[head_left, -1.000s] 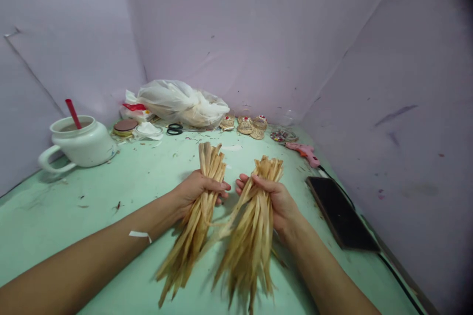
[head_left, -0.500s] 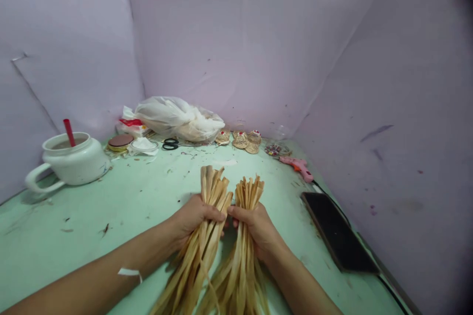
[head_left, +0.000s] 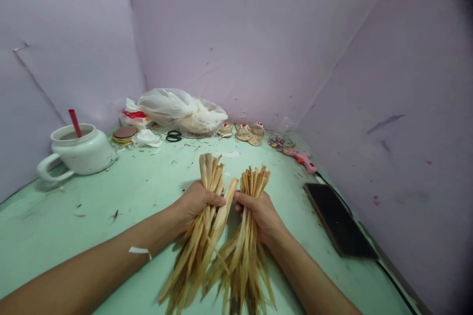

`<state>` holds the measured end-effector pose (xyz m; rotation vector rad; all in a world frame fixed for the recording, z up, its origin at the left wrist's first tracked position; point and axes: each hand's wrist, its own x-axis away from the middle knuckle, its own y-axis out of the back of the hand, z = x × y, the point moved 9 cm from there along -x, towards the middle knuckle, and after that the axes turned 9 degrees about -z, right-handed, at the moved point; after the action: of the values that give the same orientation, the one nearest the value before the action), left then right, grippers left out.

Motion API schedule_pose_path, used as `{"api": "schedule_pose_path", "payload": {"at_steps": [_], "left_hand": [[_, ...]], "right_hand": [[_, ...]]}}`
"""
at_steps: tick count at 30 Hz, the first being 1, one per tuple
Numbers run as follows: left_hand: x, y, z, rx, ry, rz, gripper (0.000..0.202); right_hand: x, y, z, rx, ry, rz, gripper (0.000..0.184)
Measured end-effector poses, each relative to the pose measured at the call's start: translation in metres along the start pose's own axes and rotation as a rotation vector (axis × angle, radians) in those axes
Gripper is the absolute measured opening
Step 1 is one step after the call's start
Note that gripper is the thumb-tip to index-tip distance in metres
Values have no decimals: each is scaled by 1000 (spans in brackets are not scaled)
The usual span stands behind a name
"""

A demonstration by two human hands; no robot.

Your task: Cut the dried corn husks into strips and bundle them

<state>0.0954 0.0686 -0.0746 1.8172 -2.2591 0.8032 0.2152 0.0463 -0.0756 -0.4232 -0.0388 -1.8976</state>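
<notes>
My left hand [head_left: 201, 203] is closed around a bundle of dry, tan leaf strips [head_left: 195, 251], thumb across the front. One wide strip [head_left: 224, 211] leans away from that bundle, toward the right hand. Around a second bundle of dried strips [head_left: 248, 251] my right hand [head_left: 260, 211] is closed, its thumb and fingertips close to the wide strip; whether they touch it I cannot tell. Cut ends of both bundles point up and away, while the loose tails spread over the green tabletop [head_left: 148, 270] toward me. A white paper strip [head_left: 140, 251] lies on my left forearm.
At left stands a white mug [head_left: 83, 155] with a red straw [head_left: 75, 123]. Along the back are black-handled scissors [head_left: 173, 136], a plastic bag [head_left: 181, 110] and small woven ornaments [head_left: 249, 133]. A pink glue gun [head_left: 303, 159] and a dark phone-like slab [head_left: 340, 224] lie at right.
The wide strip now stands apart from the left bundle, and the gap between the bundles' upper ends has widened. The whole view has shifted slightly.
</notes>
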Motion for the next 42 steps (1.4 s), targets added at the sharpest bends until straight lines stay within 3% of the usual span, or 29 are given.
{"api": "schedule_pose_path", "payload": {"at_steps": [5, 13, 15, 19, 24, 28, 33, 42], "left_hand": [[6, 2, -6, 23, -50, -88, 24], [-4, 15, -8, 54, -37, -163, 18], [-6, 14, -5, 77, 18, -132, 17], [-3, 0, 3, 148, 137, 38, 23], [5, -16, -1, 106, 23, 199, 34], [4, -13, -4, 18, -89, 156, 32], [2, -6, -6, -4, -99, 75, 37], [1, -5, -3, 22, -77, 66, 34]], "right_hand": [[11, -18, 5, 2, 69, 161, 36], [-1, 0, -5, -8, -42, 5, 25], [-2, 0, -4, -30, -39, 15, 26], [1, -2, -3, -8, -20, 23, 27], [5, -6, -1, 33, 29, 41, 27], [7, -10, 0, 52, 44, 83, 31], [7, -8, 1, 71, 50, 61, 25], [5, -9, -2, 54, 79, 75, 16]]}}
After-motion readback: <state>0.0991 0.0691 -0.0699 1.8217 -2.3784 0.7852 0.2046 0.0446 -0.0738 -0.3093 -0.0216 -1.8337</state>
